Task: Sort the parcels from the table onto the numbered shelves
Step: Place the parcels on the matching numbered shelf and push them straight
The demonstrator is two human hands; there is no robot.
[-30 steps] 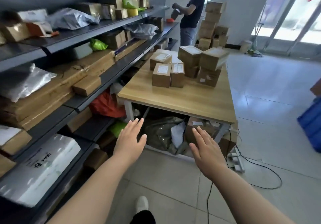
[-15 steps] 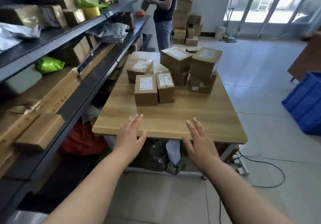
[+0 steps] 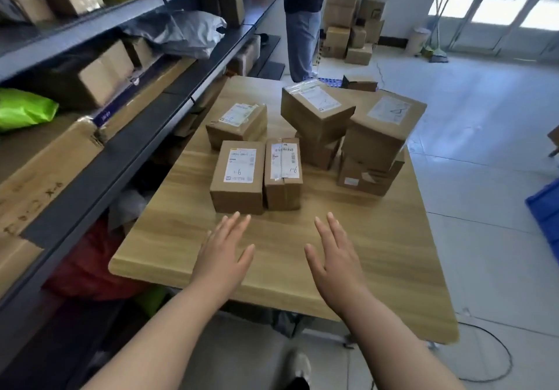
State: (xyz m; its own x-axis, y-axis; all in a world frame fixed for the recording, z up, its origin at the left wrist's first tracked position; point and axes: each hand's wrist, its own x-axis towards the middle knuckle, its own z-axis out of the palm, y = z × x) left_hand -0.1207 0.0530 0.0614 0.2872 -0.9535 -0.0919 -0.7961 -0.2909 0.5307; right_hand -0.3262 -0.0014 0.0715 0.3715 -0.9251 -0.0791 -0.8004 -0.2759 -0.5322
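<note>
Several brown cardboard parcels stand on the wooden table [image 3: 378, 268]. Nearest me are two side by side: a left parcel [image 3: 237, 176] and a narrower right parcel [image 3: 282, 173], each with a white label marked 1-6. Behind them lies a smaller parcel [image 3: 237, 123], and to the right two stacks [image 3: 317, 111] [image 3: 384, 129]. My left hand [image 3: 225, 253] and my right hand [image 3: 335, 256] hover over the table's front, fingers straight and spread, holding nothing, just short of the two near parcels. The dark shelves [image 3: 127, 144] run along the left.
The shelves hold boxes, grey bags [image 3: 184, 31] and a green bag [image 3: 24, 108]. Another person [image 3: 302, 20] stands beyond the table holding a parcel. More boxes [image 3: 351, 23] are stacked by the far wall. A blue crate [image 3: 544, 211] sits at right, a cable [image 3: 496, 356] on the floor.
I have come closer to the table. Both hands have moved forward, from in front of the table's edge to over its top, near the two front parcels.
</note>
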